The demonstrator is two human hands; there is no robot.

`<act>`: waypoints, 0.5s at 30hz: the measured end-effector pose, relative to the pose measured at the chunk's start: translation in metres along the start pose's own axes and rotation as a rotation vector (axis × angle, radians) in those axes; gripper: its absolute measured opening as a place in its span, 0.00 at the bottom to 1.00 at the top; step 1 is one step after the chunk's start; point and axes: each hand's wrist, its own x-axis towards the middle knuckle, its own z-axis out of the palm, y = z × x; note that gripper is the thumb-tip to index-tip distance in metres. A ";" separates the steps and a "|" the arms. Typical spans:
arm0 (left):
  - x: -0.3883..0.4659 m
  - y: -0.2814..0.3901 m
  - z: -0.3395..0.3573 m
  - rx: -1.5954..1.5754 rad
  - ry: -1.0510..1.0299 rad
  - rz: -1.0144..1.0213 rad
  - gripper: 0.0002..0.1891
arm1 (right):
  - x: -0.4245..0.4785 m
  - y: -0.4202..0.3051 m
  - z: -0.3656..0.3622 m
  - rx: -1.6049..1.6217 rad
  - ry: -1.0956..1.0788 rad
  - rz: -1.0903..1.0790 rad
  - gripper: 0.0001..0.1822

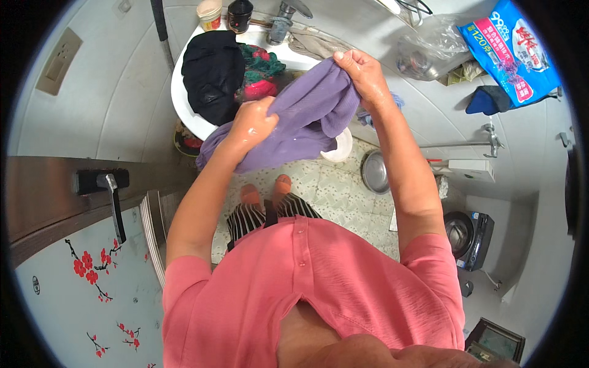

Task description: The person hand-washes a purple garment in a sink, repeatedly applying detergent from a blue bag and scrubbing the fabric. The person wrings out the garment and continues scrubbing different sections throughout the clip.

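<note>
A purple ribbed garment [306, 110] is stretched between my two wet hands over the front edge of a white washbasin [178, 87]. My left hand [254, 122] grips its left part in a fist. Higher up, at the right end, my right hand [363, 76] pinches the cloth between thumb and fingers. The lower folds hang over the basin's front rim. Beside my left hand a bundled black cloth [214, 76] lies on the basin's left side. Red and green patterned fabric [262, 71] sits in the bowl, partly hidden by the purple cloth.
A faucet [281, 23] stands at the basin's back, near a paper cup [210, 14] and a black jar [239, 16]. On the floor are a metal basin [376, 171] and a white bucket [339, 146]. A blue detergent bag [511, 55] hangs right; a door handle [112, 198] juts out left.
</note>
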 end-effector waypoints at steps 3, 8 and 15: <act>-0.002 -0.006 0.000 -0.892 -0.018 -0.169 0.23 | 0.005 0.025 -0.014 -0.281 0.007 -0.020 0.19; 0.004 0.003 0.022 -1.615 0.254 -0.465 0.17 | -0.003 0.089 0.000 -0.124 0.017 0.052 0.18; 0.026 -0.144 0.072 -1.781 -0.158 0.020 0.17 | -0.058 0.069 0.144 -0.329 0.031 -0.937 0.12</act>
